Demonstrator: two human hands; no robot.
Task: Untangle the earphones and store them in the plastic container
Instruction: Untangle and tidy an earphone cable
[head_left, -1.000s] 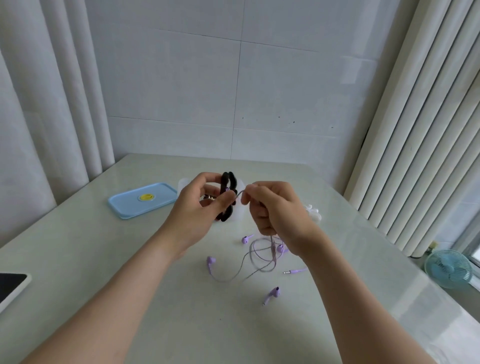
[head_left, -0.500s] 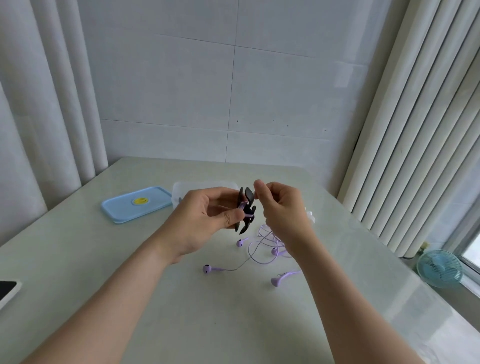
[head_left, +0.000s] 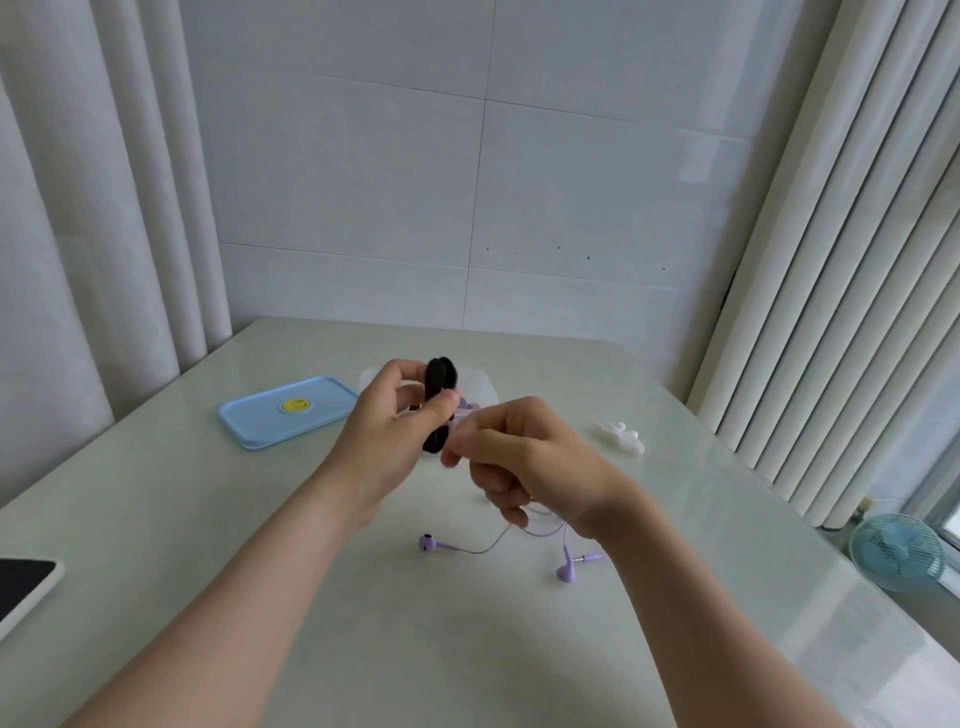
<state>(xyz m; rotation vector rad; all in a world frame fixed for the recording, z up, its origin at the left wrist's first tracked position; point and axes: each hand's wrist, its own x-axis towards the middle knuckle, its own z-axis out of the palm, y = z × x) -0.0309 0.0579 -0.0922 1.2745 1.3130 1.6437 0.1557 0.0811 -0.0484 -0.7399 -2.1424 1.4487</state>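
Pale worktop (head_left: 467, 649) in a corner of white tiled wall and long curtains is what I am looking down on. I judge the task to be somewhere in its untangling part, with nothing stored yet. The purple earphones (head_left: 566, 571) lie mostly loose near the middle of the worktop, below my right wrist. Two buds and the jack rest on the surface, and a strand of cable rises into my right hand (head_left: 524, 457), which pinches it between thumb and curled fingers. My left hand (head_left: 389, 441) grips a black object (head_left: 439, 392), thumb on one side and fingers on the other, held upright above the worktop. The cable appears to be caught on it, so freeing that, gathering the cable and laying it in the box are all left to do.

The plastic container (head_left: 483, 387) stands toward the far edge and is almost wholly hidden behind both hands; I cannot tell what is in it. Its blue lid (head_left: 291, 410) lies off, beside it toward the left edge. I cannot make out what the black object is, nor how the cable loops under my right hand. A white bundle (head_left: 621, 436) near the right edge is too small to identify
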